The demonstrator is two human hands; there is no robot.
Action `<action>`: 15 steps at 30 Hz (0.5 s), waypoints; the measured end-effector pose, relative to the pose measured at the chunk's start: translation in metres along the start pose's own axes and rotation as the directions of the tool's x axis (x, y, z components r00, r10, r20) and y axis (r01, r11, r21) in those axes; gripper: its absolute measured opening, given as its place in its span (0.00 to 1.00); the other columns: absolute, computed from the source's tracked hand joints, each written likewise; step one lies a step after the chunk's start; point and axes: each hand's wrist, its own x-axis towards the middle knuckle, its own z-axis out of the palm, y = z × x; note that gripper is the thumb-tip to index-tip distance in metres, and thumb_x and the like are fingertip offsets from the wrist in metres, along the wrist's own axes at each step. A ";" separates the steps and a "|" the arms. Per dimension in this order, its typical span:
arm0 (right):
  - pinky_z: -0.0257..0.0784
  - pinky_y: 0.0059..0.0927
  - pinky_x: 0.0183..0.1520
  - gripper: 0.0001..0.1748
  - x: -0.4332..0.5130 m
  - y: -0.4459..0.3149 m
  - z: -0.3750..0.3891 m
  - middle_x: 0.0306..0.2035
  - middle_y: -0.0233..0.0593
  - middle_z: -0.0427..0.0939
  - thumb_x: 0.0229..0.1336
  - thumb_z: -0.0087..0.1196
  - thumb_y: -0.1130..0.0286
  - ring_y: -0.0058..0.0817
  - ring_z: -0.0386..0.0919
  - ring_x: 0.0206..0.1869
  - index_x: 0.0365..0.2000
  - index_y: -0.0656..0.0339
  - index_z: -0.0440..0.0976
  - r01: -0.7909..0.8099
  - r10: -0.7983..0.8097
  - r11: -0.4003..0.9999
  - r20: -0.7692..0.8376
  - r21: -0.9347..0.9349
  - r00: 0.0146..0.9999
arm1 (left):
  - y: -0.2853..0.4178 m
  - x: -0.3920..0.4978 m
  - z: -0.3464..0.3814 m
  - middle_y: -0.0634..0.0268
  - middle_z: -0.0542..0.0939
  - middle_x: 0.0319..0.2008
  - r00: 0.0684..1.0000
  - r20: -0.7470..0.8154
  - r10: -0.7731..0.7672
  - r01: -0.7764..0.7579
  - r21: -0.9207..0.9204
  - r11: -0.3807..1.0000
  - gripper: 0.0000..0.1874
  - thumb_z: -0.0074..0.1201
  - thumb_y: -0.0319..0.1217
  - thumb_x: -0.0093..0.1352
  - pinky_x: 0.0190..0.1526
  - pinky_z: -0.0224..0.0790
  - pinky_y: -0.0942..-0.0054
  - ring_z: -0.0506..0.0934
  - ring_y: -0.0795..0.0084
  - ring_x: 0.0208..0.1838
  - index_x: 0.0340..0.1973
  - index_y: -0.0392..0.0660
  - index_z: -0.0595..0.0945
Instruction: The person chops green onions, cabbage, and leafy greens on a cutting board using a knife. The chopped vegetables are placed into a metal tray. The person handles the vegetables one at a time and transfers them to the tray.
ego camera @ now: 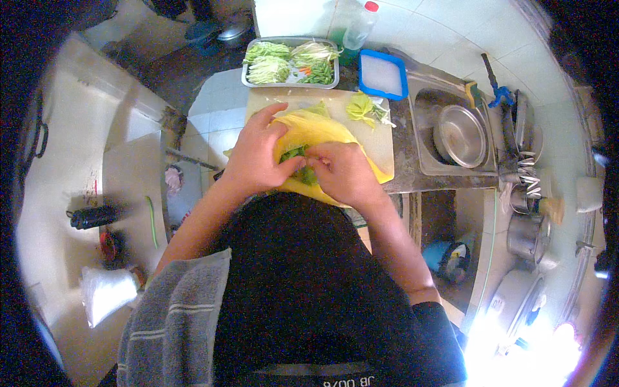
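A yellow plastic bag [319, 126] lies slumped over the near part of a pale cutting board [384, 140], its mouth facing me. Leafy greens [307, 175] show inside the opening. My left hand [256, 157] is at the bag's left side, fingers along its rim and thumb reaching over the greens. My right hand [344, 169] is curled at the mouth, its fingertips pinched together beside my left thumb. What the pinch holds is mostly hidden by the fingers.
Behind the board stands a metal tray [290, 86] of cut vegetables. Leaf trimmings [360, 106] lie on the board's far right. Nearby are a blue-rimmed container [383, 75] and a red-capped plastic bottle [360, 29]. A sink [425, 167] at right holds a metal pot [462, 136].
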 end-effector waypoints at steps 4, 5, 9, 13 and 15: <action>0.74 0.53 0.62 0.39 0.012 0.023 0.013 0.55 0.56 0.80 0.50 0.69 0.72 0.57 0.78 0.59 0.65 0.57 0.72 -0.239 0.194 0.936 -0.186 -0.259 0.963 | -0.010 0.006 0.013 0.41 0.69 0.71 0.966 0.184 -0.182 0.169 0.083 0.982 0.32 0.66 0.26 0.59 0.74 0.63 0.51 0.68 0.36 0.72 0.60 0.37 0.78; 0.75 0.53 0.60 0.34 0.010 0.029 0.014 0.52 0.55 0.81 0.52 0.67 0.73 0.57 0.79 0.57 0.61 0.57 0.73 -0.171 0.112 0.949 -0.225 -0.263 0.968 | -0.015 0.005 0.015 0.40 0.69 0.70 0.970 0.182 -0.162 0.156 0.045 0.987 0.32 0.65 0.25 0.59 0.75 0.62 0.52 0.68 0.36 0.73 0.61 0.37 0.77; 0.77 0.51 0.59 0.26 0.001 0.041 0.014 0.50 0.53 0.82 0.51 0.66 0.74 0.55 0.80 0.54 0.54 0.58 0.80 -0.068 -0.004 0.974 -0.319 -0.215 0.948 | -0.029 -0.004 0.018 0.39 0.70 0.70 0.979 0.188 -0.074 0.091 -0.081 0.993 0.36 0.59 0.19 0.60 0.75 0.63 0.54 0.69 0.39 0.73 0.67 0.37 0.73; 0.78 0.49 0.57 0.16 0.008 0.039 0.014 0.48 0.49 0.82 0.48 0.67 0.76 0.50 0.81 0.51 0.41 0.57 0.87 0.070 -0.105 0.990 -0.309 -0.122 0.945 | -0.030 -0.008 0.012 0.39 0.73 0.69 0.978 0.170 -0.120 0.152 -0.191 0.970 0.38 0.59 0.20 0.62 0.73 0.65 0.55 0.72 0.40 0.71 0.70 0.37 0.69; 0.79 0.47 0.54 0.10 0.012 0.036 0.021 0.45 0.47 0.82 0.48 0.67 0.77 0.48 0.82 0.49 0.35 0.58 0.87 0.060 -0.108 0.984 -0.294 -0.170 0.950 | -0.029 -0.006 0.007 0.40 0.75 0.67 0.944 0.241 -0.224 0.283 -0.249 0.926 0.37 0.60 0.21 0.64 0.72 0.65 0.56 0.74 0.42 0.70 0.71 0.36 0.69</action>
